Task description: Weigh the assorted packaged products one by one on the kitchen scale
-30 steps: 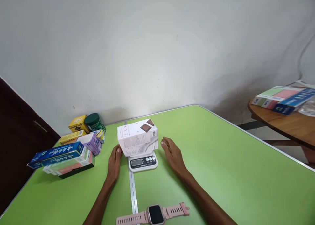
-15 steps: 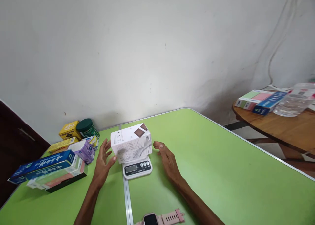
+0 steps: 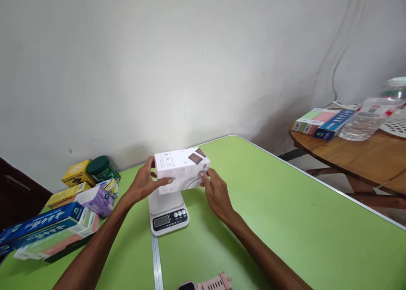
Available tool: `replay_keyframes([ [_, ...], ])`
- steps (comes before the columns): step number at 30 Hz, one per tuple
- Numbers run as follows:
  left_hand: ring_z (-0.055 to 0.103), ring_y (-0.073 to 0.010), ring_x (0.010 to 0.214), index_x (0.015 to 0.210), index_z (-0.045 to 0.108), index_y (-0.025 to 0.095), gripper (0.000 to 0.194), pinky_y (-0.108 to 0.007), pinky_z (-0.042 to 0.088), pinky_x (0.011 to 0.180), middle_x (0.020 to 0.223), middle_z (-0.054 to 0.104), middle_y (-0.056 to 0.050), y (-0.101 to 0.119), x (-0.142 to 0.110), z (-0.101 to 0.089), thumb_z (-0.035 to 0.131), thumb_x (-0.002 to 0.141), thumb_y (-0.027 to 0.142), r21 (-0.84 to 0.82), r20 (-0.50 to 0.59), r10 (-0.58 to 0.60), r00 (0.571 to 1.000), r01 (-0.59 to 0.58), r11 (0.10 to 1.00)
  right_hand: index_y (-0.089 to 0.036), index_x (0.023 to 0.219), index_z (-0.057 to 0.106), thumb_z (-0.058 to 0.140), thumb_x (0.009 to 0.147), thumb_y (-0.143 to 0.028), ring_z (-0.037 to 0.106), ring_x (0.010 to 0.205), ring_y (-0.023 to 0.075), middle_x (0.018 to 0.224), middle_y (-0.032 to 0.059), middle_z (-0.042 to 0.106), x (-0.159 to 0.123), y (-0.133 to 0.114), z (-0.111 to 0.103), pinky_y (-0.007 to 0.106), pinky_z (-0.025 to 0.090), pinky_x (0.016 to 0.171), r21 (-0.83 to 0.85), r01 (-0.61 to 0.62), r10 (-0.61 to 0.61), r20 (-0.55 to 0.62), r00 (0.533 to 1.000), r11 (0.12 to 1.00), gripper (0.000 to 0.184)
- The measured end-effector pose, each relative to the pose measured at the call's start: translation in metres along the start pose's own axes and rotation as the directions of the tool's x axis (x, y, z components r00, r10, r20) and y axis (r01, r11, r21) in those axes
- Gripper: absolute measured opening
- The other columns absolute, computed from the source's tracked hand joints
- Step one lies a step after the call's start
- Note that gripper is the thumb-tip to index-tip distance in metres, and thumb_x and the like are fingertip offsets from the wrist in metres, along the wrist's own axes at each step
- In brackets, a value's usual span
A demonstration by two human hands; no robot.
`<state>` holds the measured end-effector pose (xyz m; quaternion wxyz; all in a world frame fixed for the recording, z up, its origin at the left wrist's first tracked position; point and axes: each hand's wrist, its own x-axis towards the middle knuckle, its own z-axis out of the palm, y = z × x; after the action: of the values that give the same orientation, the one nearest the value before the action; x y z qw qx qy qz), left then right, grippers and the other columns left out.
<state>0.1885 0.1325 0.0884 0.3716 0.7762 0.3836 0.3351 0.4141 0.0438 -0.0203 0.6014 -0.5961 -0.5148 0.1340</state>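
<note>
A white box [image 3: 177, 165] with brown square pictures on its top is held up above a white digital kitchen scale [image 3: 169, 216]. It looks like two boxes stacked, though I cannot be sure. My left hand [image 3: 146, 182] grips the left end, thumb across the front face. At the right end, my right hand [image 3: 218, 192] is closed on the box with its thumb near the front corner. The scale's platform shows partly beneath the box, and its display and buttons face me.
On the left of the green table [image 3: 285, 222] lie toothpaste-type boxes [image 3: 47, 226], a purple pack [image 3: 100, 200], a yellow box [image 3: 78, 173] and a green tub [image 3: 103, 169]. A pink-strapped smartwatch [image 3: 203, 285] lies in front. A wooden table [image 3: 358, 158] at right bears boxes and a plastic bottle [image 3: 364, 120].
Both hands have closed on the white box, which was resting on the scale. The box has risen off the platform and shifted right. The view has also shifted slightly.
</note>
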Motion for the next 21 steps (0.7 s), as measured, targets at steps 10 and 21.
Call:
replay_keyframes([
  [10, 0.063, -0.0378, 0.128, 0.124, 0.052, 0.018, 0.082, -0.056, 0.058, 0.1, 0.14, 0.065, -0.021, -0.041, 0.143, 0.108, 0.1, 0.06, 0.038, -0.083, 0.052, 0.019, 0.998, -0.014, 0.996, -0.017, 0.111, 0.063, 0.026, 0.105, -0.044, 0.063, 0.101, 0.0305, 0.108, 0.0181, 0.07, 0.134, 0.09, -0.027, 0.046, 0.052, 0.092, -0.317, -0.016, -0.062, -0.236, 0.97, 0.948, 0.046],
  [21, 0.064, -0.0326, 0.127, 0.132, 0.047, 0.017, 0.082, -0.049, 0.054, 0.106, 0.143, 0.063, -0.02, -0.075, 0.195, 0.125, 0.096, 0.068, 0.033, -0.016, 0.019, -0.075, 0.997, 0.075, 0.997, 0.007, 0.163, 0.012, 0.04, 0.099, -0.04, 0.044, 0.145, 0.0421, 0.159, 0.0326, 0.044, 0.141, 0.149, 0.017, 0.057, 0.039, 0.119, -0.488, -0.222, 0.234, -0.037, 0.972, 0.844, 0.084],
])
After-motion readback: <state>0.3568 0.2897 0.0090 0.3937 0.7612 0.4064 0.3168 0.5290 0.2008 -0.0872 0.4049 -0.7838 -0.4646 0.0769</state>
